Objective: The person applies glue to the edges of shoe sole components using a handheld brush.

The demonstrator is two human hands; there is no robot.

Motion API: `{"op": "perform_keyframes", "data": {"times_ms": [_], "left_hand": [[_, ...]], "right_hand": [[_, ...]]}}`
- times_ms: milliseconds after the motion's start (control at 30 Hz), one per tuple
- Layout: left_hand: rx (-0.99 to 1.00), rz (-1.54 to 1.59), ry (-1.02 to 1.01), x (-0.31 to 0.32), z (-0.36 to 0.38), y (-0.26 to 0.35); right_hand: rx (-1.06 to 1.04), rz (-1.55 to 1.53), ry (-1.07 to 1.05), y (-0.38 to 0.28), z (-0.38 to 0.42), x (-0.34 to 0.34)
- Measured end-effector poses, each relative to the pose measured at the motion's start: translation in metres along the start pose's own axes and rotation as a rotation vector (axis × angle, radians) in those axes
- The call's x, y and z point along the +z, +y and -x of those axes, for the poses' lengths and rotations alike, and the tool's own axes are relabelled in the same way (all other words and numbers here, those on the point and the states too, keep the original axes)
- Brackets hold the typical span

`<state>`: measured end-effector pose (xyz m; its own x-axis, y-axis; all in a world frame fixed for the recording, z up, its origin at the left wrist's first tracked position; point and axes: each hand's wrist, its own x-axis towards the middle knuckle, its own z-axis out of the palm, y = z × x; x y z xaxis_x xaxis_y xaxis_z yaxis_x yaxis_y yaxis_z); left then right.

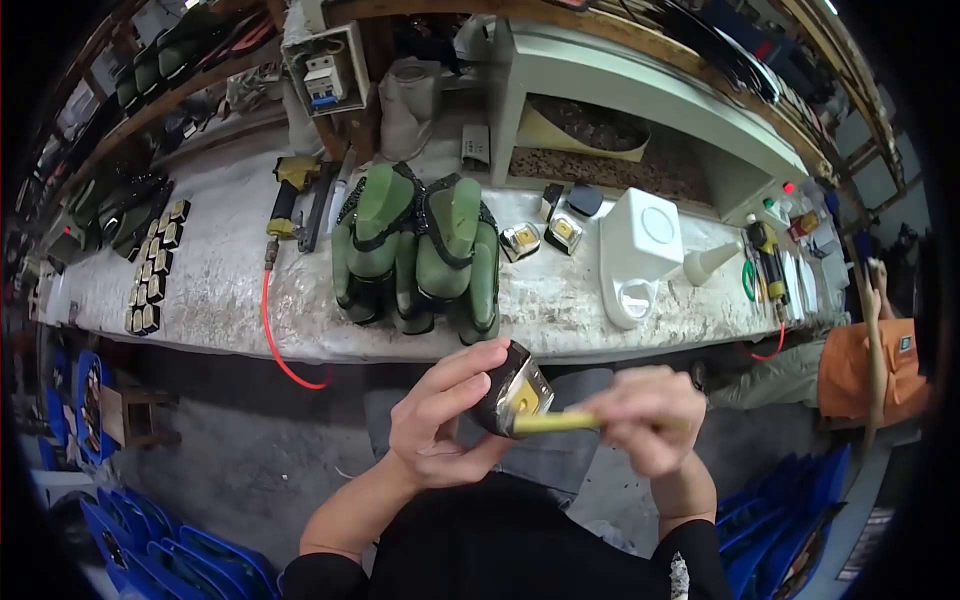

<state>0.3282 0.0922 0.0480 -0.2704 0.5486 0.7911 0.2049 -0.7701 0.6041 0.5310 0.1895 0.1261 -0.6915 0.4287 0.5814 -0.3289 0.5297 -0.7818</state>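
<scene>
My left hand (440, 420) holds a small dark shoe heel block (512, 392) with a yellowish, glue-coated face turned up. My right hand (650, 415) grips a yellow-handled brush (555, 423) whose tip rests on that face. Both hands are in front of my chest, below the workbench edge (400, 345). On the bench just beyond stand green shoe lasts (415, 250) with dark straps around them. Two more heel blocks (540, 237) lie to their right.
A white plastic jug (638, 255) lies on the bench at right, near a funnel-shaped cap and hand tools (765, 265). A row of heel blocks (155, 265) and a yellow pneumatic tool (288, 195) with red hose sit left. A person in orange (865, 365) is at far right. Blue crates are below.
</scene>
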Motion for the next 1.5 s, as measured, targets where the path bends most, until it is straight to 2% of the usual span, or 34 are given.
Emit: {"op": "perform_keyframes", "data": {"times_ms": [33,200,367,667,833,1067,1200,1233,1267,1333,1400,1433,1500], "left_hand": [[0.014,-0.007,0.015,-0.004,-0.006,-0.001],[-0.156,0.132,-0.069,-0.025,-0.008,0.016],[-0.365,0.424,-0.058,-0.042,0.000,0.023],[-0.690,0.679,-0.056,-0.070,0.009,0.029],[-0.741,0.672,-0.085,-0.087,0.014,0.031],[-0.844,0.693,-0.039,-0.102,0.019,0.043],[-0.804,0.661,0.005,-0.117,0.014,0.039],[-0.797,0.634,0.028,-0.125,0.015,0.039],[-0.798,0.600,0.050,-0.137,0.014,0.035],[-0.682,0.335,0.104,-0.181,0.007,0.021],[-0.709,0.328,0.281,-0.248,-0.003,0.007],[-0.690,0.281,0.297,-0.294,-0.005,-0.007],[-0.794,-0.115,0.206,-0.372,0.000,-0.035]], "right_hand": [[-0.010,0.002,-0.018,0.001,-0.009,-0.002],[-0.067,0.071,-0.054,-0.010,-0.021,0.004],[-0.049,-0.123,-0.166,-0.015,-0.025,0.016],[-0.024,-0.024,-0.222,0.003,-0.046,0.033],[-0.176,-0.011,-0.334,-0.001,-0.057,0.032],[-0.090,-0.099,-0.384,0.001,-0.055,0.043],[-0.118,-0.038,-0.446,0.014,-0.069,0.036],[-0.077,-0.071,-0.370,0.011,-0.067,0.035],[-0.048,-0.116,-0.297,0.011,-0.066,0.034],[-0.001,-0.231,-0.159,0.016,-0.065,0.038],[0.056,-0.312,-0.014,0.024,-0.057,0.044],[0.029,-0.350,-0.034,0.032,-0.054,0.047],[0.084,-0.383,0.088,0.048,-0.044,0.053]]}}
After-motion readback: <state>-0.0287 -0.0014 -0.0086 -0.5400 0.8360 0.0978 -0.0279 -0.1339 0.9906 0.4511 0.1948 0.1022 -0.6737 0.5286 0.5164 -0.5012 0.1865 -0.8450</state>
